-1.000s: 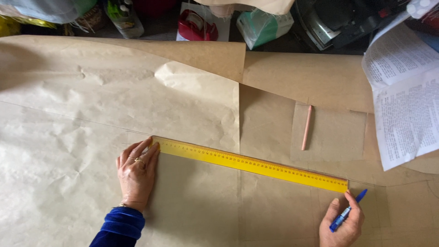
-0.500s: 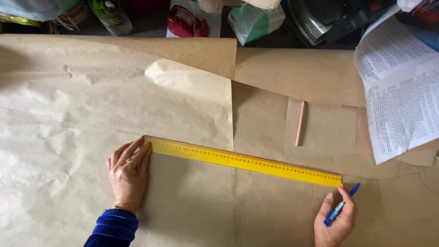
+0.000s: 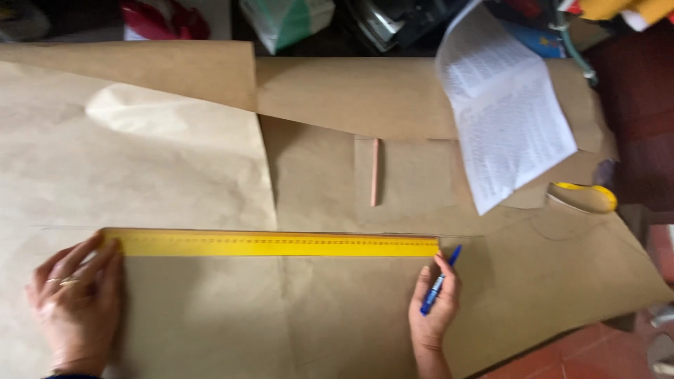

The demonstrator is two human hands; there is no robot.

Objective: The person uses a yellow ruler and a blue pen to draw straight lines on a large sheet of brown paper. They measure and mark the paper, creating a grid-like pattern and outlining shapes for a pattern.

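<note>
A long yellow ruler (image 3: 274, 244) lies flat across sheets of brown paper (image 3: 161, 168). My left hand (image 3: 76, 302) rests flat on the paper with its fingertips pressing the ruler's left end. My right hand (image 3: 434, 309) holds a blue pen (image 3: 439, 281) just below the ruler's right end, one finger touching that end. The pen tip points up and to the right, close to the ruler's corner.
A thin brown pencil (image 3: 375, 172) lies above the ruler on a smaller paper piece. A printed white sheet (image 3: 509, 105) sits at the upper right, a yellow tape measure (image 3: 586, 193) beside it. Bags and clutter line the far edge. Red floor tiles (image 3: 590, 347) show at the lower right.
The view has swung right and the ruler now lies level instead of slanting. Both hands remain at its ends, and the right hand still holds the pen.
</note>
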